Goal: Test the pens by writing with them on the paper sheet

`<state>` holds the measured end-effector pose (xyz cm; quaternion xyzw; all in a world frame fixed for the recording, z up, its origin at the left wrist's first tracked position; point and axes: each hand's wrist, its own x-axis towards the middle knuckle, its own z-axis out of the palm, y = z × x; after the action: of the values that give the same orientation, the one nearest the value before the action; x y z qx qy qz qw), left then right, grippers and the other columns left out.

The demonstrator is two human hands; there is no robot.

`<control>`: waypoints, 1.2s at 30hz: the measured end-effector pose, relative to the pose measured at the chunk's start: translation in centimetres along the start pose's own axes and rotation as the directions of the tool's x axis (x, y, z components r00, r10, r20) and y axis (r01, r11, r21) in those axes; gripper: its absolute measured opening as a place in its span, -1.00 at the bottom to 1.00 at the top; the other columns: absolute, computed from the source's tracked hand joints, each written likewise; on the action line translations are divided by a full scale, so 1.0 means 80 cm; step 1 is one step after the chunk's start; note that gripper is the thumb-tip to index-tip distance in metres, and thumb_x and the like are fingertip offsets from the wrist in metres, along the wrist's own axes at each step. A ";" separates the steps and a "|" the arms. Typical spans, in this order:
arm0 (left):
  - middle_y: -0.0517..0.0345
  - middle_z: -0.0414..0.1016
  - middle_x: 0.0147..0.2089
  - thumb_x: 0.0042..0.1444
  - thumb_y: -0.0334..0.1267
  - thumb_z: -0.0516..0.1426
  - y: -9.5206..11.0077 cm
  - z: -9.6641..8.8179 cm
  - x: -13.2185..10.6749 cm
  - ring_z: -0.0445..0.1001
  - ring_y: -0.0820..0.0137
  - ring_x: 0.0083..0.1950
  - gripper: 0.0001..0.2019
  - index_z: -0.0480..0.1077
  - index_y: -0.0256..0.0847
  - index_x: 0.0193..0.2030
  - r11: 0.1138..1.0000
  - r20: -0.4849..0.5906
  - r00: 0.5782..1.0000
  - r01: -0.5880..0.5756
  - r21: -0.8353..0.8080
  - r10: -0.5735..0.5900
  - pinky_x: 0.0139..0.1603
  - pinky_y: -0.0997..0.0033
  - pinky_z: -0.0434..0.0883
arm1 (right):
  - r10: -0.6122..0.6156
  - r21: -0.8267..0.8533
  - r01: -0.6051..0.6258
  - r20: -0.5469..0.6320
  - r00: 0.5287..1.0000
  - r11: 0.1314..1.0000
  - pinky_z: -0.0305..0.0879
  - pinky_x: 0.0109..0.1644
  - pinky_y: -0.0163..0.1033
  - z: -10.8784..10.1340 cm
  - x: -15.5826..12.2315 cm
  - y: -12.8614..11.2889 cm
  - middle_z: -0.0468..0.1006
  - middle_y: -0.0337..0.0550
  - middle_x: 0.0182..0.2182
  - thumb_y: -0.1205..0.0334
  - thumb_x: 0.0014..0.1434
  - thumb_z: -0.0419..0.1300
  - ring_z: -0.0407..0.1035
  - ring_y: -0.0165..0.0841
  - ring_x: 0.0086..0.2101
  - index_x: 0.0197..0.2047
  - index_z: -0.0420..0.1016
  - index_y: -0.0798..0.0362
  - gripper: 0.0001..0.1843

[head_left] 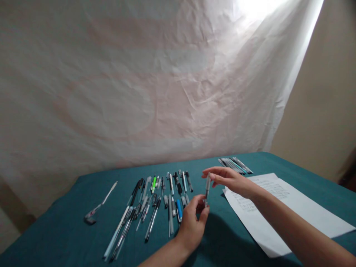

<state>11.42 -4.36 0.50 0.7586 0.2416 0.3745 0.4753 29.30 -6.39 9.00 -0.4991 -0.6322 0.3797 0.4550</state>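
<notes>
The slim grey pen barrel [207, 186] stands nearly upright above the teal cloth-covered table [69, 230], just left of the white printed paper sheet [280, 211]. The right hand [232, 181] pinches the barrel's upper end between thumb and fingertips, the other fingers extended. The left hand [193, 224] closes thumb and forefinger on the barrel's lower end; its remaining fingers are curled.

Left of the sheet, beyond the hands, lies a loose spread of plastic pens and pen parts [155, 202], thin cylinders in black, clear, green and blue. Behind the sheet, near the table's far edge, lies a small bundle of dark pens [235, 165]. Bare cloth lies below the hands toward the near edge. A creased white fabric backdrop [139, 81] hangs behind.
</notes>
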 end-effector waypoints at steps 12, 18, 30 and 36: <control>0.10 0.36 -0.24 0.12 -0.24 -0.02 -0.002 0.000 0.000 0.34 0.41 -0.21 -0.77 0.25 -0.21 -0.09 1.000 0.008 1.000 0.014 0.021 -0.014 -0.16 0.42 0.28 | 0.017 0.094 -0.016 -0.006 1.000 0.995 0.28 -0.28 -0.28 0.007 0.003 0.006 0.48 -0.09 -0.25 0.02 0.04 0.11 0.34 -0.37 -0.30 -0.17 0.42 0.11 -0.63; 0.14 0.35 -0.28 0.09 -0.27 0.01 -0.007 0.001 0.000 0.34 0.42 -0.25 -0.80 0.25 -0.21 -0.13 1.000 0.001 1.000 0.022 0.014 -0.022 -0.20 0.45 0.28 | 0.004 0.051 0.000 -0.081 0.997 0.999 0.25 -0.33 -0.32 0.011 0.006 0.011 0.50 -0.14 -0.40 0.03 -0.02 0.18 0.33 -0.43 -0.42 -0.34 0.47 0.16 -0.67; 0.17 0.34 -0.33 0.07 -0.29 0.03 0.000 0.000 -0.002 0.33 0.44 -0.30 -0.81 0.27 -0.21 -0.15 0.999 0.002 0.999 0.037 0.024 -0.037 -0.27 0.47 0.27 | -0.003 0.027 0.006 -0.116 0.993 1.000 0.24 -0.32 -0.30 0.014 0.008 0.019 0.52 -0.09 -0.34 0.03 0.04 0.11 0.33 -0.39 -0.38 -0.31 0.50 0.15 -0.65; 0.17 0.34 -0.34 0.06 -0.31 0.04 -0.002 0.002 0.000 0.33 0.45 -0.32 -0.79 0.26 -0.22 -0.14 0.998 -0.006 0.998 0.061 -0.003 -0.061 -0.29 0.48 0.27 | 0.014 0.015 -0.012 -0.156 0.988 1.000 0.23 -0.35 -0.31 0.017 0.010 0.022 0.52 -0.11 -0.40 0.01 0.02 0.13 0.32 -0.39 -0.41 -0.34 0.51 0.15 -0.65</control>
<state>11.53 -4.39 0.29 0.7492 0.2656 0.3623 0.4867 28.45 -5.28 7.14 -0.5282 -0.5889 0.3469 0.5039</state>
